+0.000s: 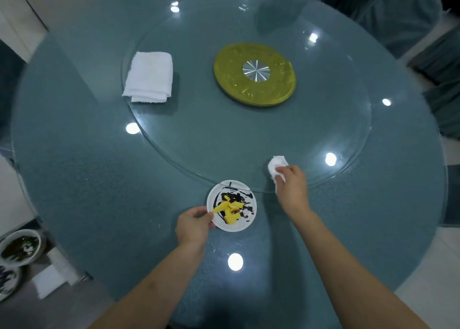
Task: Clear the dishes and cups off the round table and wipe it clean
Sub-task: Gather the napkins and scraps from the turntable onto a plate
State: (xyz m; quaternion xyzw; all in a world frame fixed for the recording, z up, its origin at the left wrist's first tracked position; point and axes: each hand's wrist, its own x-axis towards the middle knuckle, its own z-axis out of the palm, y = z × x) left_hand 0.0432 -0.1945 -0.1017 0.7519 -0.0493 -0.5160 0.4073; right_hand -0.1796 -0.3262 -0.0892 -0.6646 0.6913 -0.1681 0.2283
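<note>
One small white plate (240,225) holds yellow scraps (229,208), dark sauce.

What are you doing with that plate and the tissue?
A person is clearing a round glass table. The left hand grips the rim of a small white plate with yellow food scraps and dark sauce on it. The right hand holds a crumpled white tissue against the glass. A folded white towel lies farther back on the turntable, untouched.
</note>
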